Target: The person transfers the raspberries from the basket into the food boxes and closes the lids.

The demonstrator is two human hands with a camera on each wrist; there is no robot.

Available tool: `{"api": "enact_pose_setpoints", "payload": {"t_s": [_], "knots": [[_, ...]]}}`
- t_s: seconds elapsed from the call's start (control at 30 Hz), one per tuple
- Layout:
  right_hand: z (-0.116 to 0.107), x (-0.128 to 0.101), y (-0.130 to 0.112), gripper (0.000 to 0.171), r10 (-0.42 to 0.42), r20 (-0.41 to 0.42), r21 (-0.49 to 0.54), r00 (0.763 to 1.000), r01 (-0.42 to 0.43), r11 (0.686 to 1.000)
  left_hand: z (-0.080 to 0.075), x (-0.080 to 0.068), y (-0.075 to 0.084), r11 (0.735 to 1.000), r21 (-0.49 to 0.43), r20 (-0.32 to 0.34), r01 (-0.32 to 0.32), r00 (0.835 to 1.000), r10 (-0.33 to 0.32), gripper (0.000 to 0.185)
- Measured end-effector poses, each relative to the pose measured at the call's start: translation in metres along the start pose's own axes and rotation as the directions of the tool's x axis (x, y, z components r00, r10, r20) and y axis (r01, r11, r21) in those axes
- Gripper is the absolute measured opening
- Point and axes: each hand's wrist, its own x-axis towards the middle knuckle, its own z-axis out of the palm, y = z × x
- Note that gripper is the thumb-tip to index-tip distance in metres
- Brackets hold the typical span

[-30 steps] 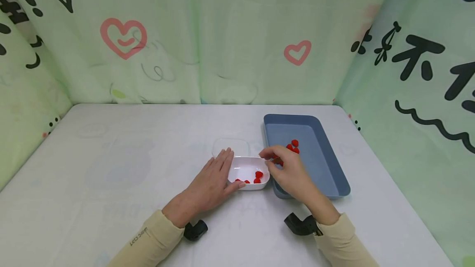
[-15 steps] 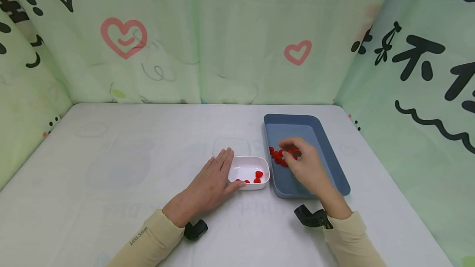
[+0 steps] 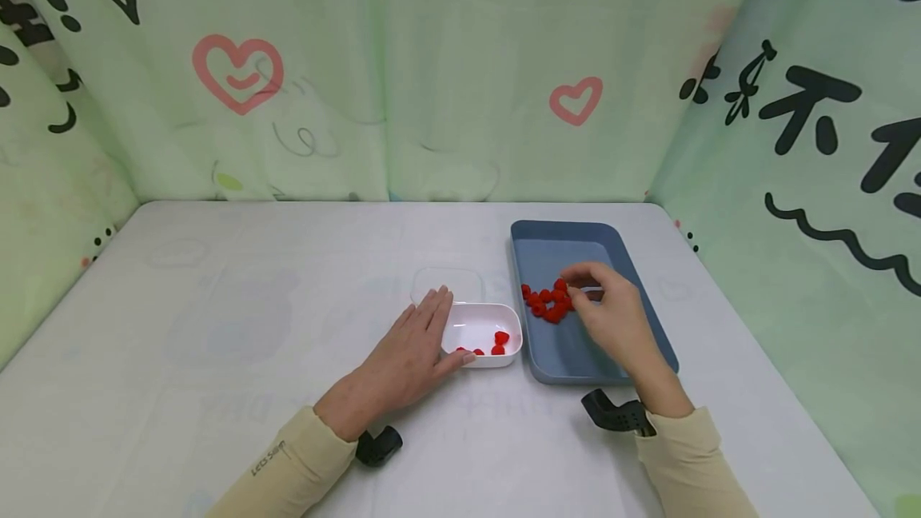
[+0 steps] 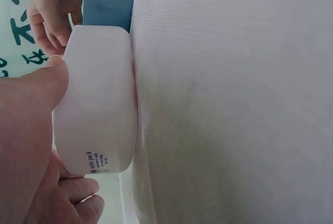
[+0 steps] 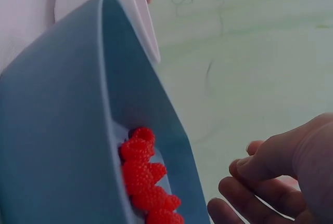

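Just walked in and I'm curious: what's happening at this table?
A person is working with small red raspberries. Their left hand holds the white dish, which has a few berries in it. Their right hand is over the blue tray, fingers curled beside the berry pile; no berry shows between them. A clear lid lies behind the dish.

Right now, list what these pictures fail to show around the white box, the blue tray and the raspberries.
- Head view: right hand covers part of the raspberries in the blue tray; whether it pinches one is hidden.
- Head view: left hand hides the white box near-left corner; berry count unclear.
- Left wrist view: box interior unseen.
- Right wrist view: bottom edge cuts off the berries.
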Motion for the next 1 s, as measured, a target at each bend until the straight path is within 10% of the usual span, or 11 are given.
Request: {"api": "enact_pose_setpoints", "payload": {"t_s": [1.0], "knots": [[0.007,-0.002,0.024,0.017,0.111,0.099,-0.079,0.989,-0.103,0.992,0.001,-0.001,0.000,1.000,-0.005,-0.001,0.003,1.000,-0.003,0.088]]}}
